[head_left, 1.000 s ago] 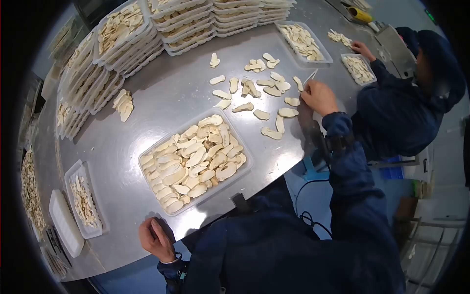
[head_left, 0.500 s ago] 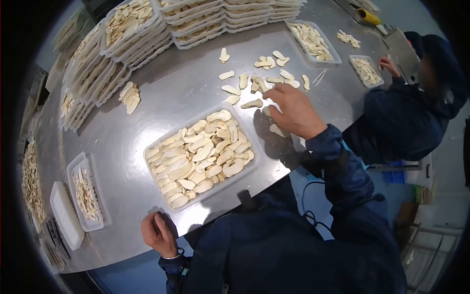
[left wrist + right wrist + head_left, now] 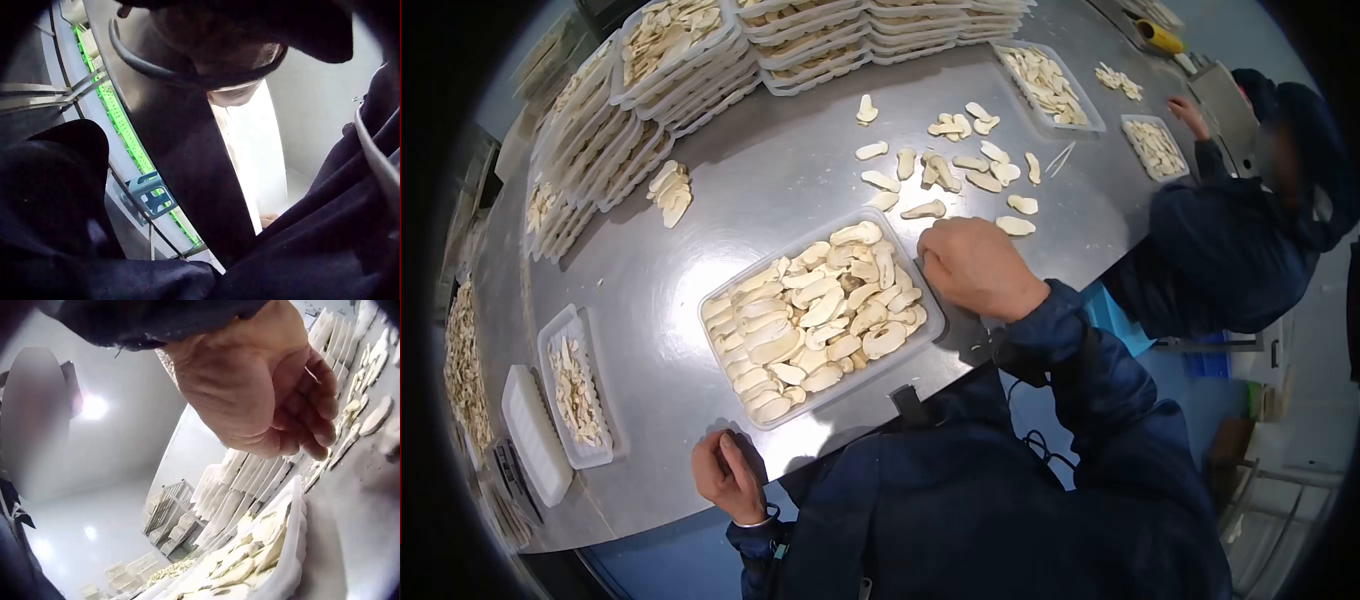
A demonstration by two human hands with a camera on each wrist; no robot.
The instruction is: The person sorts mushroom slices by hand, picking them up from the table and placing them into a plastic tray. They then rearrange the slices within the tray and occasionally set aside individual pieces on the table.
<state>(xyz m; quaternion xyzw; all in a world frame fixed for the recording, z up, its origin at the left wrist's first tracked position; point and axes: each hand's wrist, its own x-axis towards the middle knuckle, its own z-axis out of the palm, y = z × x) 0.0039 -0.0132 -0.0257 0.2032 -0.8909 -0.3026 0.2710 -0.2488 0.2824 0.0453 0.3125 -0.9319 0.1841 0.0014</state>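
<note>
My right hand (image 3: 980, 265) is low over the table beside the right side of a clear tray (image 3: 938, 325) filled with pale mushroom slices (image 3: 805, 310). Its fingers curl inward in the right wrist view, close to slices on the table; I cannot tell whether they pinch one. The back of the hand hides what lies beneath it in the head view. Loose mushroom slices (image 3: 940, 172) are spread on the metal just beyond it. My left hand (image 3: 728, 475) rests at the table's front edge, fingers loosely bent, with nothing in it.
Stacked trays of slices (image 3: 690, 75) line the back. White tweezers (image 3: 1060, 160) lie to the right of the loose slices. A small pile of slices (image 3: 670, 193) sits left of centre. Another person (image 3: 1250, 230) is at the right with a small tray (image 3: 1155, 148).
My right hand has left the tweezers, now lying on the table, and moved left over the loose slices to beside the full tray. My left hand has stayed at the edge.
</note>
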